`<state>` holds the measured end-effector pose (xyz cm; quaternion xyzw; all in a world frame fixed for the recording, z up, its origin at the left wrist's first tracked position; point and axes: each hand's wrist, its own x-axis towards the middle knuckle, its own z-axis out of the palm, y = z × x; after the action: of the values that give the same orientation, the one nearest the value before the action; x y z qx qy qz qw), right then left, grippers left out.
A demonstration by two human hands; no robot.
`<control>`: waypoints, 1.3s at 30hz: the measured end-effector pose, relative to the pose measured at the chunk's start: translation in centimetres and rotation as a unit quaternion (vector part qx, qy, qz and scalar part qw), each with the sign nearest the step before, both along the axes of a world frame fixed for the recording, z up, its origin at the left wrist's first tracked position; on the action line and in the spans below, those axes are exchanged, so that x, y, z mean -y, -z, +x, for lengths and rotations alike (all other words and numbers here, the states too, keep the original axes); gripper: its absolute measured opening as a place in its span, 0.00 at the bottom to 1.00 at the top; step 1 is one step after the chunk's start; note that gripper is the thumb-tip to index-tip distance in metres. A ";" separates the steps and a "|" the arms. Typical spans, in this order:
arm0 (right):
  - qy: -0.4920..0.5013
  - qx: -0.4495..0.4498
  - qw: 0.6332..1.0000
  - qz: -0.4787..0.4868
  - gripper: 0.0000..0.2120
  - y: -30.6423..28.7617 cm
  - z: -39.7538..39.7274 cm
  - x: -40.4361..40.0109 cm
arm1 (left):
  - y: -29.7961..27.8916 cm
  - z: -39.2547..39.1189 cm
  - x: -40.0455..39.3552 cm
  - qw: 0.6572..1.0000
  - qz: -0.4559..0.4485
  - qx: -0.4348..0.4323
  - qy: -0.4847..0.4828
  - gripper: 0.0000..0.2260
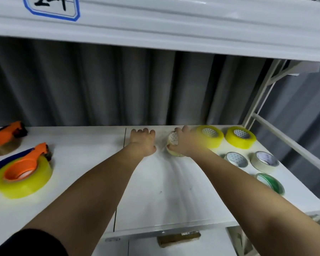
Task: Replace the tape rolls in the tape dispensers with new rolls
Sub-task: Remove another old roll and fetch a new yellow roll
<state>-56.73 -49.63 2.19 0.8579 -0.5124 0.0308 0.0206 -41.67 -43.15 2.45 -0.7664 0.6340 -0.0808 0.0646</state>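
Note:
Two orange tape dispensers lie at the left of the white shelf (81, 182). The near dispenser (29, 164) carries a wide yellow roll; the far dispenser (6, 136) carries a brownish one. My right hand (184, 143) grips a pale cream tape roll (172, 143) near the shelf's back edge. My left hand (143, 142) lies palm down beside it, fingers spread and holding nothing. Spare rolls sit at the right: two yellow rolls (210, 135) (240, 137), a grey-white roll (236, 159), a cream roll (264, 161) and a green roll (271, 182).
A grey curtain (118, 85) hangs behind the shelf. A white upper shelf (174, 28) overhangs close above. White frame bars (277, 132) run along the right side. A brown object (178, 238) lies on a lower level below the front edge.

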 end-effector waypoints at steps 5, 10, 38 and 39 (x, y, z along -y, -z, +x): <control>0.014 -0.005 1.000 0.000 0.36 0.1 -1.5 0.2 | 0.6 -0.9 0.5 1.000 0.013 0.003 0.024 0.21; 0.024 0.000 1.000 -0.002 0.36 -0.1 -3.6 0.7 | 0.3 -2.3 1.9 0.999 0.014 0.011 0.031 0.21; -0.032 -0.031 0.999 0.030 0.39 0.2 -22.9 18.8 | 2.6 -23.6 18.6 0.998 0.046 -0.031 -0.003 0.25; -0.030 -0.028 0.999 0.033 0.39 0.3 -23.1 19.0 | 2.7 -23.9 19.1 0.998 0.052 -0.031 0.002 0.25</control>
<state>-79.84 -68.66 1.93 0.8736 -0.4866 -0.0094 0.0059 -65.53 -62.20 -0.21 -0.7632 0.6402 -0.0241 0.0840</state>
